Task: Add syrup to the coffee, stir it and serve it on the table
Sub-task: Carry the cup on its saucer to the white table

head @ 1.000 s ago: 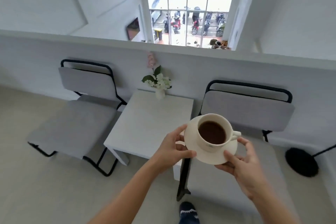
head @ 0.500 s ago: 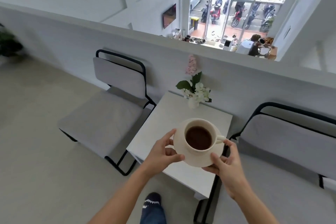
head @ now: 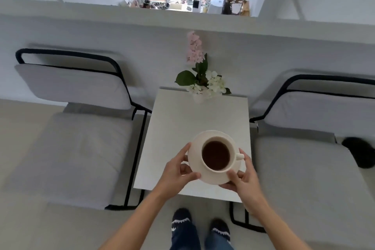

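Observation:
A cream cup [head: 233,148] full of dark coffee [head: 216,155] stands on a cream saucer [head: 197,144], its handle pointing right. My left hand [head: 178,172] grips the saucer's left rim and my right hand [head: 243,176] grips its right front rim. Cup and saucer are over the near half of a small white square table [head: 172,128]. I cannot tell whether the saucer touches the tabletop.
A white vase of pink and white flowers [head: 203,79] stands at the table's far edge. Grey cushioned chairs with black frames flank it, one left [head: 77,148], one right [head: 304,168]. A low white wall [head: 121,34] runs behind. My feet [head: 200,225] are at the table's near edge.
I have come up squarely to the table and look down more steeply. Cup and saucer have moved from beside the table's right edge to over its near half.

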`<state>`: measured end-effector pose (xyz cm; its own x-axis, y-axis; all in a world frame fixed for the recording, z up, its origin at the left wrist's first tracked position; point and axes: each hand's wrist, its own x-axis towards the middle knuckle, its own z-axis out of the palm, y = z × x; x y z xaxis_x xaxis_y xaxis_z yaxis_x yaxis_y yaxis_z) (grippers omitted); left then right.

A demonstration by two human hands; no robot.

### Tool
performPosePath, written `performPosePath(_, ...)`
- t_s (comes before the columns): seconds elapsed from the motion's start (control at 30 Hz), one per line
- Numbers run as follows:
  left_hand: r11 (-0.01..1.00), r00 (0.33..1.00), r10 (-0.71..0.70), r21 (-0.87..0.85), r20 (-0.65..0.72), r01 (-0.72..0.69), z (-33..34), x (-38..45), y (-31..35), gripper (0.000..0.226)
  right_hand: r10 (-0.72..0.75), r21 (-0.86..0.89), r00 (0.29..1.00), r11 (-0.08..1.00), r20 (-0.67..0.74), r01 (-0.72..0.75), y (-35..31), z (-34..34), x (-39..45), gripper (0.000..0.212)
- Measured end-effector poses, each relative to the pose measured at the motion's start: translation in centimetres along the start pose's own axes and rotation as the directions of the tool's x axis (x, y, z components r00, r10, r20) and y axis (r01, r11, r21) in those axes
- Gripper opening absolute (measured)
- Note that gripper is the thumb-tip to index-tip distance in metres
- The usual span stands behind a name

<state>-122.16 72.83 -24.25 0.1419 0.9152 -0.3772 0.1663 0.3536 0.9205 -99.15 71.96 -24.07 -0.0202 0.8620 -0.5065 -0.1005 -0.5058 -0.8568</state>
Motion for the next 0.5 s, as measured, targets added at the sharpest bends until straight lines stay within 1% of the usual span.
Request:
performPosePath(0.1,0.999,1.000,-0.009,0.041,0.030,0.008,-0.6,2.0,-3.2,0.089,0.036,0.021,0.999,0.999,-0.013,-0.035,2.7,0.8,1.8,0.063)
performPosePath(0.23,0.992,0.996,-0.080,0.101,0.033,0.076,-0.7,4.5,-8.1,0.093,0.093,0.017,0.995,0.996,-0.033,-0.092,7.0,1.1,4.6,0.064)
performPosePath(0.37,0.983,0.991,-0.128,0.141,0.048,0.120,-0.3,6.4,-12.8,0.094,0.163,-0.044,0.984,0.985,-0.067,-0.166,11.5,1.0,7.5,0.066)
performPosePath(0.5,0.967,0.989,-0.142,0.221,0.040,0.130,0.1,8.1,-17.0,0.096,0.199,-0.130,0.978,0.970,-0.054,-0.205,15.4,0.7,10.1,0.064)
